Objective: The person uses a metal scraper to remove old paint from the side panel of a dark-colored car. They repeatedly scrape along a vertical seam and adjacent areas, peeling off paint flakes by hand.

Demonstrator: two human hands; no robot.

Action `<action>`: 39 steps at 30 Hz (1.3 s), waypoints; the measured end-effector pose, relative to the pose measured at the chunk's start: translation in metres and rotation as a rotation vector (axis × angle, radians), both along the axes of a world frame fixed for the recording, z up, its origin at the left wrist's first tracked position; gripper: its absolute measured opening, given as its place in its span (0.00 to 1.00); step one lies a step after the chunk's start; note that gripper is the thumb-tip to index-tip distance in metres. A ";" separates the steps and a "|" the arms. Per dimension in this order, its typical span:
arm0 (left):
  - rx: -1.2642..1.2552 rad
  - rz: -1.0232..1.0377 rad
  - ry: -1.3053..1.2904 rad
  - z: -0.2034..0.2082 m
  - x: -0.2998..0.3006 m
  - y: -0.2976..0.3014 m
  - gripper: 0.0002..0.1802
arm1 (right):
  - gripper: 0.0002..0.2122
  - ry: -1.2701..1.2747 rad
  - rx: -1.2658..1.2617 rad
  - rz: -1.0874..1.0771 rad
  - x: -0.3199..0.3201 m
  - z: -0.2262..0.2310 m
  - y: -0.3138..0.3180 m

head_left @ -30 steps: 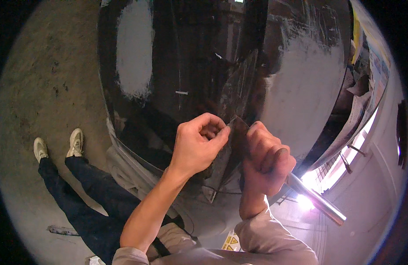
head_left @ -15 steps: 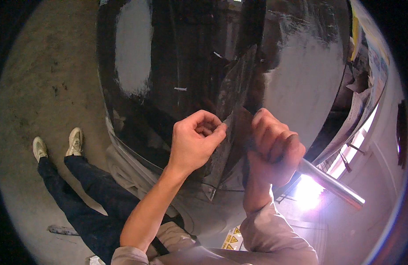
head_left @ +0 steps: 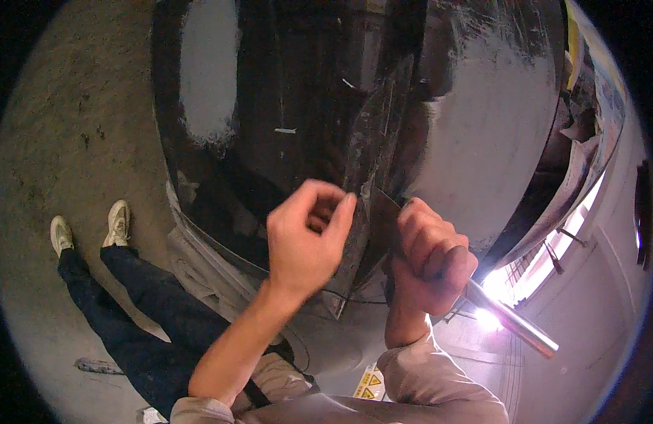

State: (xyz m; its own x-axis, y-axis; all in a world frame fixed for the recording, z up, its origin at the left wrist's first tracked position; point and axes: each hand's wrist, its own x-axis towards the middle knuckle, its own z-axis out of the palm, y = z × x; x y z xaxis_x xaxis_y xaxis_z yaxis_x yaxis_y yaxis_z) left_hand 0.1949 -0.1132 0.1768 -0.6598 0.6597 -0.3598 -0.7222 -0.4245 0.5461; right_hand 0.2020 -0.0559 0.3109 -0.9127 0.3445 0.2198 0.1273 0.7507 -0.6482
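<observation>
One metal tube, likely stiff, slick | my right fingers clench one end | left fingers narrow, pinch unclear

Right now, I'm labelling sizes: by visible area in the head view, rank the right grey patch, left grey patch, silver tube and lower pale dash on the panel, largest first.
Right grey patch
Left grey patch
Silver tube
Lower pale dash

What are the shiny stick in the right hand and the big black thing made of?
The shiny stick in the right hand looks like polished metal: it gleams along its length. The big black thing seems coated in glossy paint, showing reflections; whether metal or plastic lies underneath, I can't tell.
</observation>
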 end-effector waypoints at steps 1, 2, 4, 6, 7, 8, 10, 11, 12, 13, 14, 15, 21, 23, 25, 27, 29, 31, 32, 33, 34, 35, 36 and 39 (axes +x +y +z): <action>-0.025 0.065 0.105 0.009 0.008 -0.012 0.06 | 0.18 0.004 0.009 0.032 0.001 0.000 0.000; -0.049 0.156 0.202 0.019 0.016 -0.025 0.05 | 0.16 -0.002 0.021 0.068 0.002 0.000 0.000; -0.051 0.251 0.313 0.044 0.035 -0.041 0.05 | 0.18 -0.007 0.035 0.111 0.002 -0.001 0.001; 0.114 0.002 -0.027 0.065 0.050 -0.051 0.03 | 0.17 -0.037 0.058 0.070 0.003 -0.001 0.000; 0.359 -0.461 -0.662 0.069 0.055 -0.054 0.07 | 0.17 -0.009 0.041 0.087 0.004 -0.002 0.000; 0.391 -0.422 -0.851 0.071 0.057 -0.053 0.09 | 0.19 0.001 0.048 0.067 0.004 -0.001 0.000; 0.471 -0.397 -1.216 0.071 0.056 -0.044 0.13 | 0.24 0.014 0.066 0.057 0.004 -0.001 0.000; 0.424 -0.445 -1.203 0.075 0.053 -0.040 0.15 | 0.24 0.014 0.076 0.062 0.004 -0.001 0.000; 0.447 -0.469 -1.259 0.075 0.049 -0.039 0.15 | 0.25 -0.027 0.082 0.125 0.004 -0.001 0.000; 0.449 -0.463 -1.328 0.080 0.044 -0.032 0.15 | 0.25 0.015 0.092 0.054 0.004 -0.002 0.000; 0.544 -0.413 -1.388 0.080 0.042 -0.031 0.14 | 0.25 0.018 0.099 0.048 0.004 -0.002 0.000; 0.520 -0.446 -1.400 0.077 0.038 -0.030 0.14 | 0.25 0.022 0.110 0.039 0.004 -0.003 0.000; 0.674 -0.403 -1.416 0.062 0.042 -0.023 0.11 | 0.25 0.041 0.153 -0.016 0.010 -0.009 -0.007; 0.673 -0.373 -1.411 0.061 0.046 -0.022 0.11 | 0.25 0.032 0.114 0.015 0.014 -0.011 -0.006; 0.640 -0.399 -1.367 0.060 0.049 -0.022 0.11 | 0.24 0.034 0.111 0.027 0.017 -0.013 -0.004; 0.608 -0.423 -1.341 0.057 0.051 -0.023 0.11 | 0.23 0.017 0.135 0.028 0.021 -0.015 -0.004; 0.571 -0.429 -1.340 0.054 0.054 -0.026 0.10 | 0.22 -0.044 0.165 0.033 0.025 -0.017 -0.005; 0.531 -0.461 -1.321 0.052 0.059 -0.030 0.09 | 0.21 -0.079 0.143 0.018 0.029 -0.017 -0.009; 0.531 -0.461 -1.316 0.052 0.063 -0.033 0.09 | 0.20 -0.087 0.110 -0.001 0.032 -0.016 -0.012; 0.499 -0.487 -1.325 0.053 0.067 -0.036 0.09 | 0.20 -0.095 0.075 -0.020 0.036 -0.015 -0.015; 0.487 -0.506 -1.336 0.053 0.072 -0.039 0.09 | 0.21 -0.113 0.063 -0.039 0.040 -0.014 -0.019; 0.468 -0.515 -1.357 0.055 0.078 -0.042 0.09 | 0.21 -0.131 0.049 -0.056 0.045 -0.014 -0.023; 0.426 -0.519 -1.380 0.056 0.084 -0.045 0.09 | 0.22 -0.150 0.024 -0.064 0.050 -0.013 -0.027; 0.383 -0.492 -1.456 0.060 0.105 -0.053 0.10 | 0.25 -0.160 0.045 -0.072 0.068 -0.011 -0.034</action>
